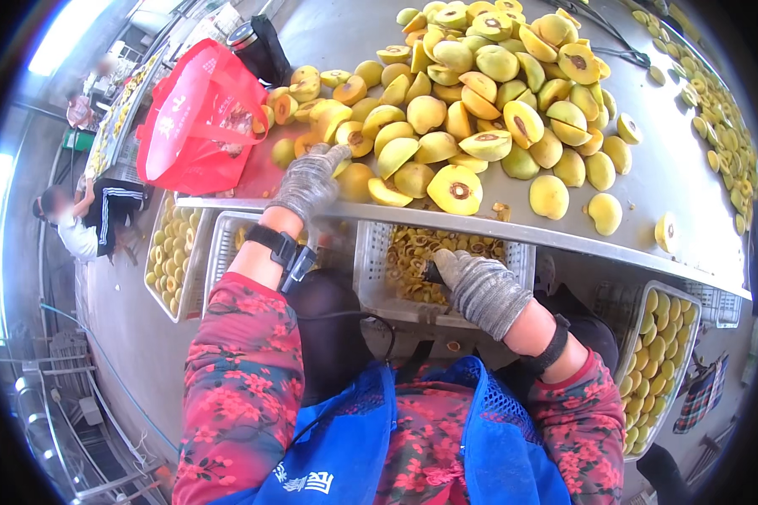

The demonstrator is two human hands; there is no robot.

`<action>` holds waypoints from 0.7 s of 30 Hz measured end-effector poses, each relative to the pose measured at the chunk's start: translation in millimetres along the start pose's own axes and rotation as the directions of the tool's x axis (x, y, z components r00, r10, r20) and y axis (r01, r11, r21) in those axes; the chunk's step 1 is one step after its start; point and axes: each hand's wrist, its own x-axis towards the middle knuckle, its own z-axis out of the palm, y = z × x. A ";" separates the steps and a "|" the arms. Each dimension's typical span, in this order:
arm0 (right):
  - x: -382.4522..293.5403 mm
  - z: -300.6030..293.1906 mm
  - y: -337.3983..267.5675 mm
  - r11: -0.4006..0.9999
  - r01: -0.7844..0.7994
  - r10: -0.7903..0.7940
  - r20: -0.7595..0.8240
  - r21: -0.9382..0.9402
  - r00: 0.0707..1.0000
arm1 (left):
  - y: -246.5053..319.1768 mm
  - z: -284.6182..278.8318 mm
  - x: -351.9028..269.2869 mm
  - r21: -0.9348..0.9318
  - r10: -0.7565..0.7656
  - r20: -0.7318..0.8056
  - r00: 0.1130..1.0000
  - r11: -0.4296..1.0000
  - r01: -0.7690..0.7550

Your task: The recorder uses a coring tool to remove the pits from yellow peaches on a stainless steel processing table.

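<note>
On the metal table lies a heap of yellow peaches point(426, 113), many of them cut and showing brown pits. My left hand point(309, 180), in a grey knitted glove, reaches over the table's front edge into the left of the heap. Its fingertips touch the fruit there; whether they grip a piece is hidden. My right hand point(483, 287), gloved alike, is closed around a dark-handled tool point(432, 273), whose working end I cannot make out. That hand is over a white plastic crate point(369, 287) holding pits and scraps point(410, 259).
A red bag point(196, 126) and a black flask point(259, 47) stand left of the heap. Crates of peach halves flank me, one left point(175, 252) and one right point(660, 366). More fruit point(720, 113) lines the table's far right. A person point(85, 218) sits at far left.
</note>
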 end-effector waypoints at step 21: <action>1.0 -30.2 -22.7 0.295 -0.013 0.354 -0.097 0.956 0.930 | 152.6 5.2 -61.1 -0.958 -0.310 -0.210 0.927 0.257 -0.131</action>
